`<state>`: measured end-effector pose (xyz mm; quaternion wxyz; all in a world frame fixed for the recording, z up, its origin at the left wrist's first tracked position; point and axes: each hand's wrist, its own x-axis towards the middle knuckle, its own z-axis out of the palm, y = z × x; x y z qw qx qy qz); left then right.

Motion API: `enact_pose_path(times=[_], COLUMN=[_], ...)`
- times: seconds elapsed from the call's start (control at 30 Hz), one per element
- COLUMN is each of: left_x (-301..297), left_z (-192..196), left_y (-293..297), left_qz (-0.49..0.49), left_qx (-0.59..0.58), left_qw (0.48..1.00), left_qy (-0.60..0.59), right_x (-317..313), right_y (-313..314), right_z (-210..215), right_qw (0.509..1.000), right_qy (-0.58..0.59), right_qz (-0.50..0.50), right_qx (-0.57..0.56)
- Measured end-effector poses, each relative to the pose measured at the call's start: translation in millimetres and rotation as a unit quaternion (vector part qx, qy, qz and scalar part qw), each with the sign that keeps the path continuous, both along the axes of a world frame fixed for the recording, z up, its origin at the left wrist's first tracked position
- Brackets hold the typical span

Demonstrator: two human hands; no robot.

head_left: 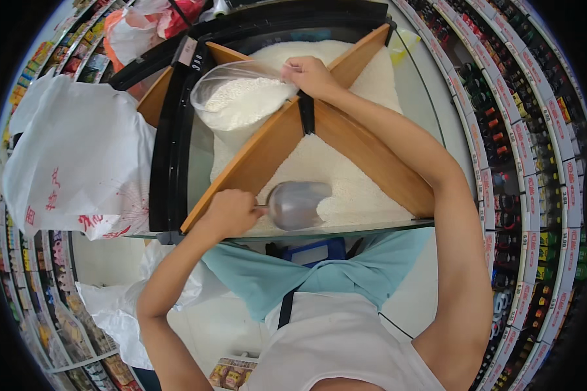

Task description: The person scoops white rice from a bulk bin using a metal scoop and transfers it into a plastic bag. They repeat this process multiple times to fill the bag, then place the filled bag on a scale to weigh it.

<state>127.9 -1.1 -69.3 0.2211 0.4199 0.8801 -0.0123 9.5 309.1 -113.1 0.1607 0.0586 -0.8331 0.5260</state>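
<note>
1. Left hand: grip clenched on the metal scoop handle, bowl low in the rice bin; rigid, light.
2. Right hand: grip pinching the rim of the clear bag; soft, sagging, likely heavy with rice. Best held at the rim.

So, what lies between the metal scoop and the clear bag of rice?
In the head view, a wooden divider crosses between the metal scoop and the clear bag, with loose rice on the scoop's side.

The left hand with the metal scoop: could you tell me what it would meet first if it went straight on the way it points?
Probably the rice: the left hand points its scoop right, low over the bin; depth is unclear.
</note>
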Motion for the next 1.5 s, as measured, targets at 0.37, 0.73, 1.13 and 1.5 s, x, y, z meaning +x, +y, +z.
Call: enact_pose_path(times=[0.37,0.73,1.13,1.5], left_x=[-8,-18,-1,13], left_z=[-59,-84,6,89], left_y=[9,14,-55,-103], left_qz=[0.016,0.023,0.115,0.206], left_qx=[-0.009,0.096,0.208,0.319], left_qw=[0.993,0.969,0.939,0.902], left_qy=[-0.115,-0.226,-0.248,-0.204], right_x=[19,39,39,42], right_y=[-12,-21,-18,-14], right_z=[10,15,18,26], right_qw=[0.962,0.945,0.964,0.996], right_qy=[0.119,0.12,0.128,0.048], right_qz=[-0.014,-0.014,-0.009,-0.057], right_qx=[0.245,0.304,0.232,0.039])
